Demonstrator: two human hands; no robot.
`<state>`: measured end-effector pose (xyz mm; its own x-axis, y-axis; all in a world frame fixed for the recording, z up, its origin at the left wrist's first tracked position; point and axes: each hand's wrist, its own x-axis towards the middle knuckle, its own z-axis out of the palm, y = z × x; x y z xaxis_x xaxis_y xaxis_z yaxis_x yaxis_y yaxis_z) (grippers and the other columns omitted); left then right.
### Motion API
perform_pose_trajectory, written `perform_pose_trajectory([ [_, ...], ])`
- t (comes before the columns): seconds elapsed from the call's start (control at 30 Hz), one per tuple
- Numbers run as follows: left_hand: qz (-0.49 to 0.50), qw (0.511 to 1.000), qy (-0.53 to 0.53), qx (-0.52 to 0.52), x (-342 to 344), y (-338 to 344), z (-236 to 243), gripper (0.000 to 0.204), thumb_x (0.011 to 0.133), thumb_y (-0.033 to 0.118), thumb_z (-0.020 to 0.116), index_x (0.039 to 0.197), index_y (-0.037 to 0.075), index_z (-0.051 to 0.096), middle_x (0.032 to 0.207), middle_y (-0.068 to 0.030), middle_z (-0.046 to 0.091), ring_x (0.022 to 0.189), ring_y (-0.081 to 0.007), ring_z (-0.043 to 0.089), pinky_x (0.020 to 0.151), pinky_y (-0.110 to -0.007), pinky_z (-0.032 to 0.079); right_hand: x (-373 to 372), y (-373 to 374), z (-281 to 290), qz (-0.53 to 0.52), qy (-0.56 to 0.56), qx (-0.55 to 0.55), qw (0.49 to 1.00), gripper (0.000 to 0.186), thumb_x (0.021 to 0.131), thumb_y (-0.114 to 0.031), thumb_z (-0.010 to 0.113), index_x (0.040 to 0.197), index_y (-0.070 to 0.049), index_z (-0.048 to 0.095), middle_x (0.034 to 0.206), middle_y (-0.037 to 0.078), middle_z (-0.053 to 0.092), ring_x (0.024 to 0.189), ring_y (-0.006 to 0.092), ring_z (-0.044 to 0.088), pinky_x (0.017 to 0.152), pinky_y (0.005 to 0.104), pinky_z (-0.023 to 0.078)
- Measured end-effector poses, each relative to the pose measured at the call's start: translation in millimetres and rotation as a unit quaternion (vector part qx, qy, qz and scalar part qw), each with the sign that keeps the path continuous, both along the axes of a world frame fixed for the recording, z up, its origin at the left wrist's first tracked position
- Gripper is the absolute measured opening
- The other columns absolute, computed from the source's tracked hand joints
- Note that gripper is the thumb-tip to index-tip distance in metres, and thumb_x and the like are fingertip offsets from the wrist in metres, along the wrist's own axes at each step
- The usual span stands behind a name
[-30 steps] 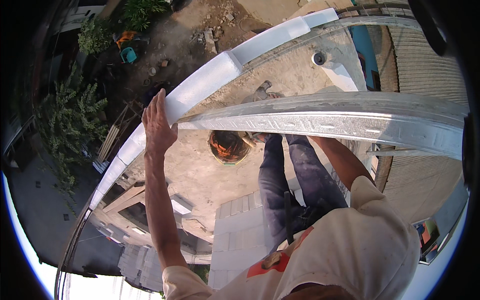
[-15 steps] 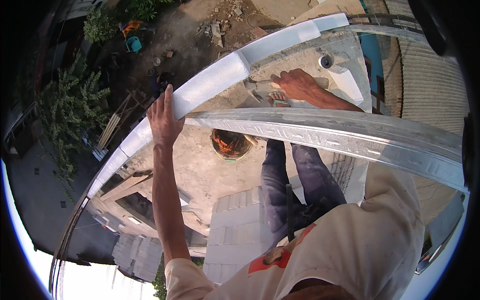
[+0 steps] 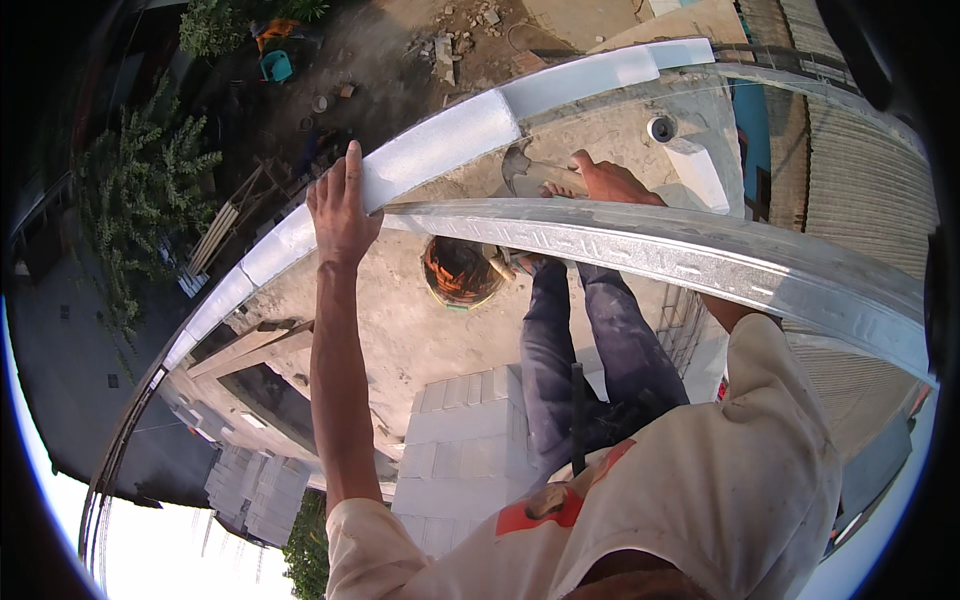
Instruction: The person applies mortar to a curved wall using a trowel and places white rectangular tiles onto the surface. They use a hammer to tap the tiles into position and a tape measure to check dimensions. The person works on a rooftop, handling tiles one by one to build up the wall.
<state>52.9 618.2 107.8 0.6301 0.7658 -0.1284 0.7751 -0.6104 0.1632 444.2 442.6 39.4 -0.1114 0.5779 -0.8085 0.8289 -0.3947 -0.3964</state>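
Observation:
My left hand (image 3: 342, 205) grips the long pale metal strip (image 3: 440, 135) from above, fingers over its far edge, beside the junction with a silver channel (image 3: 650, 240) that runs toward the right. Beyond that channel, my right hand (image 3: 610, 180) is closed on the handle of a hammer-like tool (image 3: 520, 170), partly hidden by the channel. Below the channel, a round bucket (image 3: 460, 268) holding orange, rusty-looking pieces stands by my feet.
Stacked grey blocks (image 3: 455, 450) lie below me. A white object (image 3: 695, 175) and dark ring (image 3: 660, 128) are on the concrete (image 3: 380, 340). Corrugated roofing (image 3: 860, 170) is at right. Past the strip's outer edge lie a lower yard with rubble (image 3: 445, 50) and a tree (image 3: 140, 230).
My right hand, earlier hidden under the channel, has come out beyond it onto the tool. My left hand stays on the strip; the whole view has shifted slightly.

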Motion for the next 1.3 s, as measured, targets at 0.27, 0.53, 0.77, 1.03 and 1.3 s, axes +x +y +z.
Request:
perform_pose_trajectory([
  [0.27,0.000,1.000,-0.013,-0.007,-9,-5,-1,0.115,0.071,0.007,0.088,0.168,0.019,0.029,0.165,-0.0106,0.040,0.150,-0.0347,0.041,0.122,-0.063,0.032,7,-94,16,-0.534,0.295,-0.047,0.791,0.067,0.101,-0.026,0.069,0.157,-0.008,0.038,0.116,0.014,0.068,0.095,0.0249,0.071,0.084,0.0423,0.060],
  [0.53,-0.011,1.000,-0.015,0.005,-10,-6,-2,0.114,0.068,0.006,0.090,0.167,0.018,0.033,0.160,-0.0081,0.046,0.146,-0.0333,0.045,0.120,-0.057,0.034,-39,-72,-43,-0.620,0.614,0.088,0.480,0.081,0.102,-0.032,0.070,0.167,-0.011,0.025,0.126,0.010,0.063,0.105,0.0181,0.067,0.092,0.0408,0.058],
  [0.77,-0.017,0.999,-0.033,0.014,-11,-5,-4,0.115,0.066,0.005,0.089,0.167,0.018,0.034,0.159,-0.0094,0.047,0.142,-0.0326,0.048,0.116,-0.053,0.038,-58,-31,-4,-0.621,0.475,0.194,0.592,0.086,0.104,-0.026,0.069,0.172,-0.013,0.018,0.125,0.007,0.062,0.111,0.0134,0.061,0.097,0.0367,0.055],
  [1.03,-0.016,0.999,-0.037,0.021,-9,-4,-4,0.116,0.065,0.005,0.090,0.167,0.018,0.034,0.157,-0.0087,0.048,0.140,-0.0322,0.049,0.114,-0.053,0.039,-57,-51,-46,-0.408,0.327,0.336,0.784,0.071,0.108,-0.025,0.061,0.168,-0.011,0.025,0.106,0.005,0.064,0.085,0.0131,0.063,0.066,0.0318,0.057],
  [1.3,-0.017,0.998,-0.059,0.024,-7,-3,-6,0.116,0.064,0.005,0.090,0.166,0.020,0.037,0.155,-0.0079,0.049,0.140,-0.0317,0.050,0.113,-0.053,0.039,-53,-56,-44,-0.510,0.359,0.269,0.734,0.060,0.108,-0.023,0.061,0.160,-0.012,0.034,0.098,0.006,0.064,0.073,0.0148,0.061,0.058,0.0325,0.054],
])
